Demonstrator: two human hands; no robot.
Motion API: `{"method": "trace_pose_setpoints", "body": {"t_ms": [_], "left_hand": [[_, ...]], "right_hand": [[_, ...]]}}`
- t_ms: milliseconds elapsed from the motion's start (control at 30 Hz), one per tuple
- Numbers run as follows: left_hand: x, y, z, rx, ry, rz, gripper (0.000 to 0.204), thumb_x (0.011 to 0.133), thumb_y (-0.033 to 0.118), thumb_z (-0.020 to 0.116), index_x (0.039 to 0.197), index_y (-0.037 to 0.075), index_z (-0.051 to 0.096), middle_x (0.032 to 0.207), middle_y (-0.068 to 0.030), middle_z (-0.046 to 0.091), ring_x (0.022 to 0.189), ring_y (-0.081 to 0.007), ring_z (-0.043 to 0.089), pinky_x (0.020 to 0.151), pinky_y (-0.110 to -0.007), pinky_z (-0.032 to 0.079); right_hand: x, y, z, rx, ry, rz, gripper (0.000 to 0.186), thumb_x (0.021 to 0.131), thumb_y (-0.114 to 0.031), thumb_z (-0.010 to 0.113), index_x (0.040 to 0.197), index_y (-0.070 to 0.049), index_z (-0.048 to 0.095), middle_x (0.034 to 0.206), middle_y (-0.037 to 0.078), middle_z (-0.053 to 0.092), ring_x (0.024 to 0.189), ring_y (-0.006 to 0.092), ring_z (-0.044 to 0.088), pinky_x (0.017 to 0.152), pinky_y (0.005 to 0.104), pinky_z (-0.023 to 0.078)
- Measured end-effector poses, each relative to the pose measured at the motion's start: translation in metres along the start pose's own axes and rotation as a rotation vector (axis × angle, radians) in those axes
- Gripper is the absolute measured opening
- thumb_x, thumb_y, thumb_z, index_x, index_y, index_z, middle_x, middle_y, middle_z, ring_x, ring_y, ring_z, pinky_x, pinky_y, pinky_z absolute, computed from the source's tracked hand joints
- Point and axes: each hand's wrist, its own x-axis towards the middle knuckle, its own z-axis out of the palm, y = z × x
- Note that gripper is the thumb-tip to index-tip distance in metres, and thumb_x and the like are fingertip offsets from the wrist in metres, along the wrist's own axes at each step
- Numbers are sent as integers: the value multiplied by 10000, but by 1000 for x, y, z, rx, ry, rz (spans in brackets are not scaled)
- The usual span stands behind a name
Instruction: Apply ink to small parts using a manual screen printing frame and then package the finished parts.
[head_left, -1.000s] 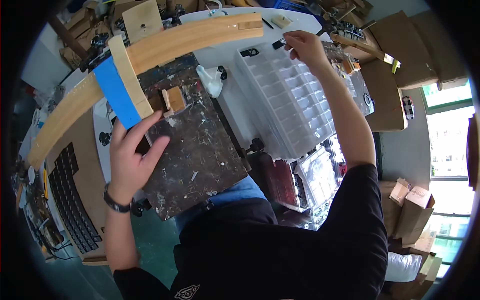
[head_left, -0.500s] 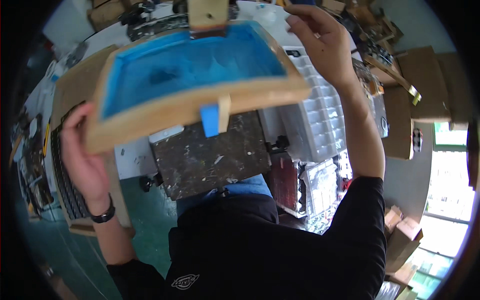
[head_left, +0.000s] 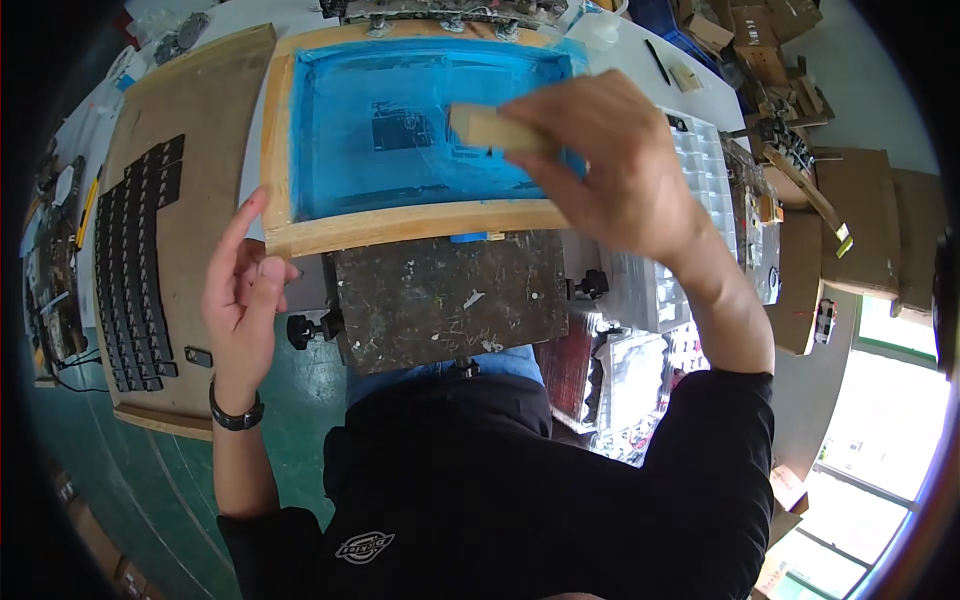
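A wooden-framed printing screen (head_left: 400, 222) with blue mesh lies over a dark, stained base board (head_left: 450, 300). Its mesh bears a small dark rectangular patch (head_left: 400, 130). Closed around a wooden-handled squeegee (head_left: 490, 130), my right hand (head_left: 610, 160) is above the right half of the mesh; the hand hides part of the squeegee and the screen's right end. My left hand (head_left: 245, 290) is at the frame's near left corner. Its index finger reaches up to the frame's left side, the thumb stands apart below, and the other fingers are partly curled.
At left, a brown board (head_left: 200, 240) carries rows of small dark rectangular pieces (head_left: 135, 290), with a single piece (head_left: 198, 357) apart. Clear compartment trays (head_left: 650, 270) stand on the right. Black clamp knobs (head_left: 300, 330) flank the base board. Cardboard boxes (head_left: 850, 215) are stacked farther right.
The screen has come down from a raised tilt to lie flat over the base board. My right hand, empty before, has taken the squeegee. My left hand has shifted right at the frame's corner.
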Motion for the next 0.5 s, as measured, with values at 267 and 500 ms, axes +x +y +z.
{"method": "trace_pose_setpoints", "body": {"t_ms": [267,500], "left_hand": [[-15,7,-9,-23,-16,100,570,1032,116,687,1565,-16,533,1158,-119,706,928,-152,653,887,-266,525],[-69,-1,-92,934,146,128,705,893,174,823,1525,4,560,1322,-170,707,1061,-282,697,930,-371,556]], "right_hand": [[12,26,-18,-16,8,230,430,884,-54,885,1293,-38,754,1152,82,775,929,185,689,824,321,566],[22,98,-46,-164,144,408,492,1074,-363,717,1507,-140,651,1383,102,727,1208,248,731,1027,365,592]]}}
